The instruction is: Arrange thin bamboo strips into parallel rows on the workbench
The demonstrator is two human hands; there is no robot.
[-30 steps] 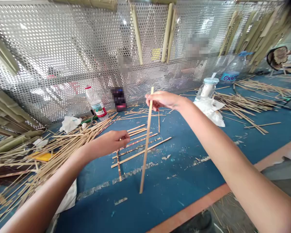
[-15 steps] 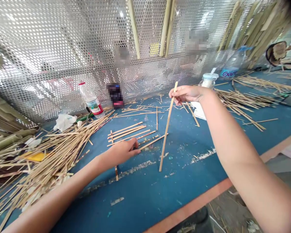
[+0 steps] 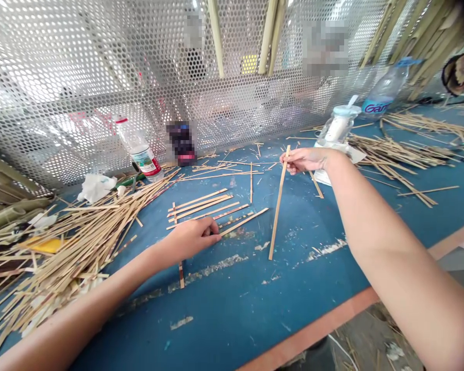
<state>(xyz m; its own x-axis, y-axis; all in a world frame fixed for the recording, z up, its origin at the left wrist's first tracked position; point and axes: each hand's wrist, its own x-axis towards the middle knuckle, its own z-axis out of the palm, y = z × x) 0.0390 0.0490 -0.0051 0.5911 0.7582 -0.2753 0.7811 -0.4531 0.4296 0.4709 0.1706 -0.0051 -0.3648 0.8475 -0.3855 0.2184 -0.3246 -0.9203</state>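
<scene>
- Two bare hands work over one blue table (image 3: 224,319).
- The right hand (image 3: 302,160) pinches one thin strip (image 3: 279,206) near its top, thumb and fingers closed on it; the strip slants nearly upright in front of the table's middle — whether its lower end touches the surface, I cannot tell.
- The left hand (image 3: 195,237) lies low over a row of strips (image 3: 204,214), its thumb and forefinger close together at the nearest strip (image 3: 244,222); whether they grip it or only rest there, I cannot tell.
- At least six strips make up that row, lying roughly side by side; one cross strip (image 3: 181,277) runs across their left ends, partly hidden by the left hand.
- One single strip (image 3: 251,183) lies apart, beyond the row.
- Two bottles stand near the perforated wall (image 3: 235,98): one red-capped bottle (image 3: 141,154) on the left, one large blue-capped bottle (image 3: 386,93) on the right.
- One lidded jar (image 3: 334,126) stands behind the right wrist.
- One big heap of strips (image 3: 100,237) spreads at the left — too many to count — with one crumpled tissue (image 3: 96,188) beside it.
</scene>
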